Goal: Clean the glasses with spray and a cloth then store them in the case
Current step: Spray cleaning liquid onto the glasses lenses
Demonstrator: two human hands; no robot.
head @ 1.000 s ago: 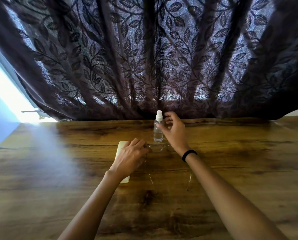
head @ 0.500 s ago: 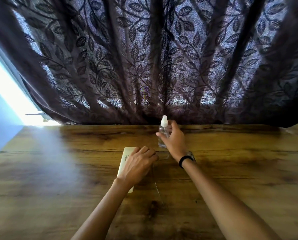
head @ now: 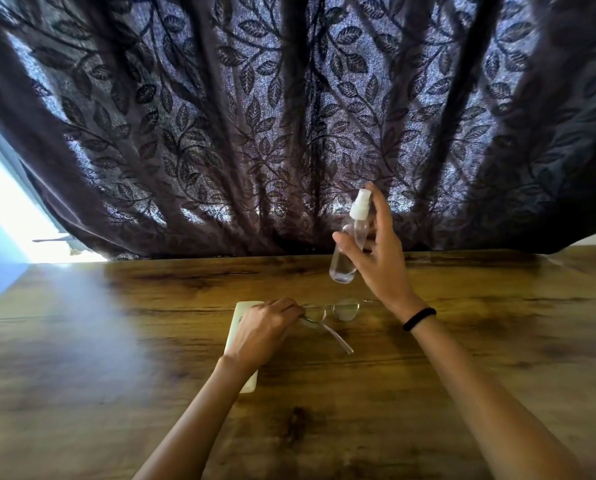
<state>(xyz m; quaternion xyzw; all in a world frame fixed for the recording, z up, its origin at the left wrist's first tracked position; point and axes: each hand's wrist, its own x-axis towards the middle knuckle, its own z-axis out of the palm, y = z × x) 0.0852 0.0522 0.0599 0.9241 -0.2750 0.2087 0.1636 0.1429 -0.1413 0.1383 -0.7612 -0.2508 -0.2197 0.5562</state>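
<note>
Glasses (head: pixel 345 311) beside case (head: pixel 236 327) | I see left hand (head: pixel 262 336) fingers pinching their temple; right hand (head: pixel 381 261) fingers gripping spray bottle (head: pixel 341 268) above table (head: pixel 480 358)

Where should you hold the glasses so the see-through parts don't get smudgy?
Probably best: grip the thin-rimmed clear glasses at the left hinge, where the side arm meets the frame, coming from the left as the left hand does. That narrow corner sticks out beyond the lenses, so they stay untouched.
</note>
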